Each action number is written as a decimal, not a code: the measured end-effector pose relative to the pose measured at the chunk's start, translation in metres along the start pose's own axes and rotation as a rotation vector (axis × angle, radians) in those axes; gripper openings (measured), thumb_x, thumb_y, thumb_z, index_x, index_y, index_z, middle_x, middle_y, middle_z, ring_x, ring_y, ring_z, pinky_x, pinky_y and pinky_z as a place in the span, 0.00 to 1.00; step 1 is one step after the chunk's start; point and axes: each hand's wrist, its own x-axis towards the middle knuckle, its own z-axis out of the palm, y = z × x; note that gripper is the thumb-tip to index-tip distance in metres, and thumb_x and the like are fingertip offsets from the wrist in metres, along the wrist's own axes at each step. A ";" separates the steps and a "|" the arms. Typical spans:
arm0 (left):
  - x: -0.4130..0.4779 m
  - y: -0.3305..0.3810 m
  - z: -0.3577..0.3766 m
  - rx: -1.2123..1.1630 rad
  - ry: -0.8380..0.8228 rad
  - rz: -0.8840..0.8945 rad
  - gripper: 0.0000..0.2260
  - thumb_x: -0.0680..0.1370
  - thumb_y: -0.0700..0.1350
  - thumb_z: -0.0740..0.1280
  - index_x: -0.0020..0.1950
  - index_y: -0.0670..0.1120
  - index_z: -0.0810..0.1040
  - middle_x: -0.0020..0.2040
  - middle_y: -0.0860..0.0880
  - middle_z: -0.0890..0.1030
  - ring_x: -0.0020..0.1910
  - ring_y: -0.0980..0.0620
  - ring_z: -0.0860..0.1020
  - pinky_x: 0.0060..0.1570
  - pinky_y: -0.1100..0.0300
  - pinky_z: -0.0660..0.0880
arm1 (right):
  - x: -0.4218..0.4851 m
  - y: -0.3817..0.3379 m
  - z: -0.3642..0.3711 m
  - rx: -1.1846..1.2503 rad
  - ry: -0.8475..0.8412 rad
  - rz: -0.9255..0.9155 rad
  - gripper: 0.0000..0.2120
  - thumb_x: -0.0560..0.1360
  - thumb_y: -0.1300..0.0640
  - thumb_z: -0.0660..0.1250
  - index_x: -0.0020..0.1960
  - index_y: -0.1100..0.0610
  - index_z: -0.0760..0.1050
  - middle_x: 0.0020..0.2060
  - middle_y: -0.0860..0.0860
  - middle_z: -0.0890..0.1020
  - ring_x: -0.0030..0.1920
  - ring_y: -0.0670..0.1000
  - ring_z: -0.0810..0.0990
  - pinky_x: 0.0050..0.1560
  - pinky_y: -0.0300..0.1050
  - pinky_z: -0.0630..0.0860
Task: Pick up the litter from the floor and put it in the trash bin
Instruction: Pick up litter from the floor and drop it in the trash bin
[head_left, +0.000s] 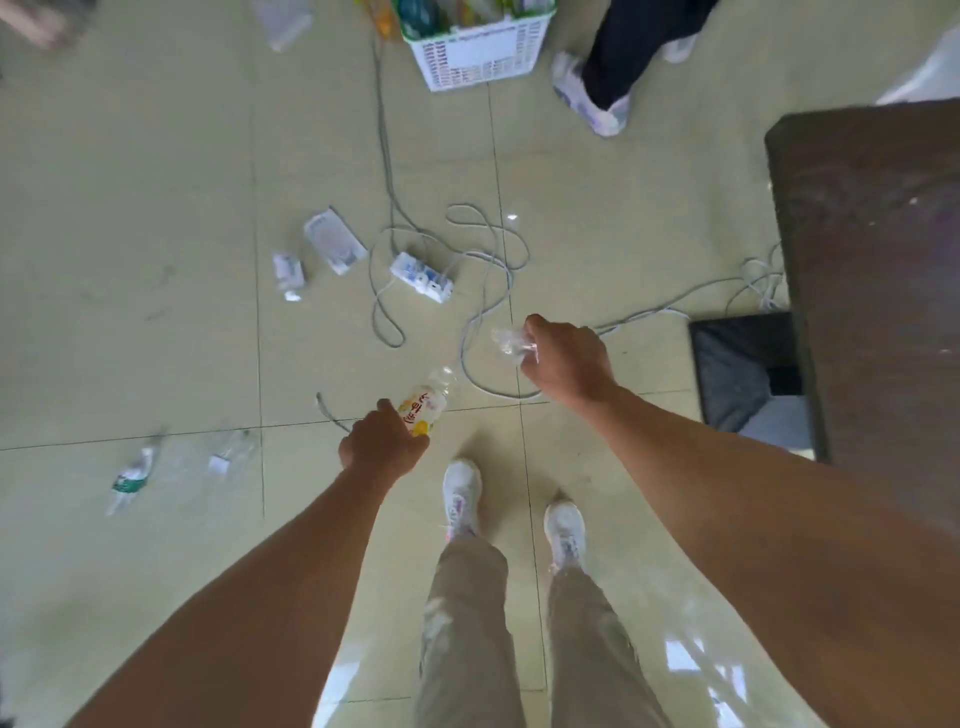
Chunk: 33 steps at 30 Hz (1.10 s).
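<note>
- The person stands on a pale tiled floor (130, 182), both bare arms stretched forward and down
- The left hand (382, 444) is closed round the lower end of a clear plastic bottle (428, 402) with a yellow and red label; the bottle's neck points away and to the right, held off the floor
- The right hand (563, 358) is curled tight on a crumpled piece of clear plastic (509, 343), which sticks out to the left of the fingers
- More litter lies on the floor: a bottle with a green label (130, 480) near left, a small clear bottle (228, 454) just right of it, and farther off a flattened white carton (288, 273) beside a white packet (335, 244)
- A white power strip (421, 278) sits right of the packet among loops of grey cable (488, 249)
- A white basket (480, 49) holding colourful waste stands at the far edge, centre
- Another person's leg and shoe (592, 96) are just right of the basket
- A dark wooden table (872, 249) fills the right side, with a black box (748, 374) on the floor beside it
</note>
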 end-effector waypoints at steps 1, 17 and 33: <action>-0.028 -0.006 -0.023 -0.018 0.037 0.000 0.26 0.75 0.60 0.68 0.63 0.43 0.68 0.58 0.43 0.80 0.59 0.40 0.79 0.54 0.48 0.77 | -0.013 -0.017 -0.029 -0.041 0.027 -0.070 0.12 0.76 0.56 0.65 0.59 0.55 0.75 0.47 0.54 0.86 0.49 0.61 0.85 0.49 0.49 0.75; -0.255 -0.203 -0.152 0.140 0.348 -0.226 0.24 0.76 0.59 0.67 0.65 0.45 0.72 0.60 0.47 0.79 0.61 0.45 0.76 0.55 0.51 0.72 | -0.115 -0.284 -0.218 -0.242 0.270 -0.839 0.10 0.79 0.56 0.64 0.59 0.54 0.76 0.47 0.50 0.86 0.50 0.58 0.83 0.44 0.49 0.70; -0.236 -0.431 -0.129 -0.101 0.259 -0.391 0.18 0.77 0.54 0.66 0.63 0.47 0.75 0.57 0.48 0.80 0.58 0.47 0.78 0.47 0.56 0.68 | -0.139 -0.596 -0.127 -0.358 0.160 -1.125 0.08 0.79 0.58 0.65 0.57 0.55 0.75 0.46 0.51 0.84 0.49 0.59 0.82 0.47 0.50 0.74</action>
